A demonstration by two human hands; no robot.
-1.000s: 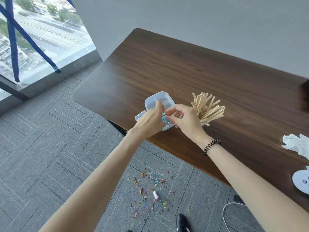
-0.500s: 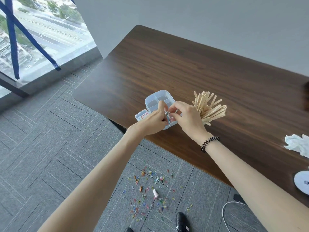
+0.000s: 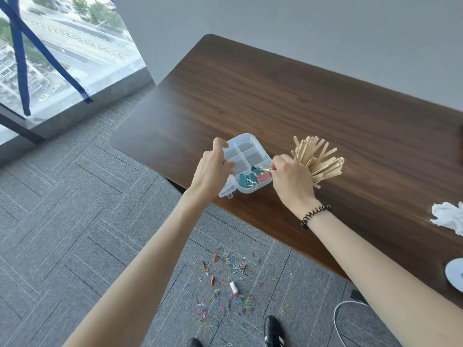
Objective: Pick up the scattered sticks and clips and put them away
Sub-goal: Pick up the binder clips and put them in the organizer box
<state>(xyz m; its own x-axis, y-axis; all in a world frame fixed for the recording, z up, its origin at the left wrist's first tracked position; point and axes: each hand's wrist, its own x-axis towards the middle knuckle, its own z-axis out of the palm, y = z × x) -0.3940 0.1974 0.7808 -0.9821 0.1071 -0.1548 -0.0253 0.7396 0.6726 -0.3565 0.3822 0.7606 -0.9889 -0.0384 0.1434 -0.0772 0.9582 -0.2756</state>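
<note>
The left grip (image 3: pixel 213 169) has drawn apart from the right grip (image 3: pixel 288 179); whether it holds the box (image 3: pixel 246 135) rim cannot be determined. The right grip pinches a binder clip (image 3: pixel 256 169) by its wire lever, inside the box. The clip is judged light, stiff and springy. Sticks (image 3: pixel 318 156) fan beyond it.

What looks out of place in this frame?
Coloured paper clips lie spilled across the carpet below the table edge, a small pink item among them; they belong in the compartment box up on the table. The sticks sit in a loose fanned heap beside it. The right hand pinches a binder clip over the box.
</note>
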